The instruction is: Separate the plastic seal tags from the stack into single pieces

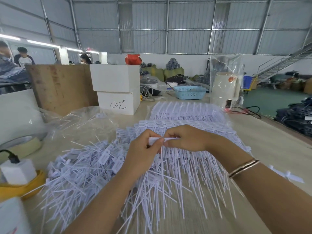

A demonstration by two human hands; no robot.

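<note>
A joined strip of seal tags (163, 140) is pinched between the left hand (143, 149) and right hand (185, 138), its thin tails hanging below the fingers over the uncut stack (185, 119) just beyond. The tags are judged light and springy, with stiff flat heads and slippery tails. Hold is best taken at the heads, on either side of the joint, so one piece can be snapped off.

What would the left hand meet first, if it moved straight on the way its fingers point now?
Probably the right hand: the left hand points up-right at it, both pinching the same white tag strip.
</note>
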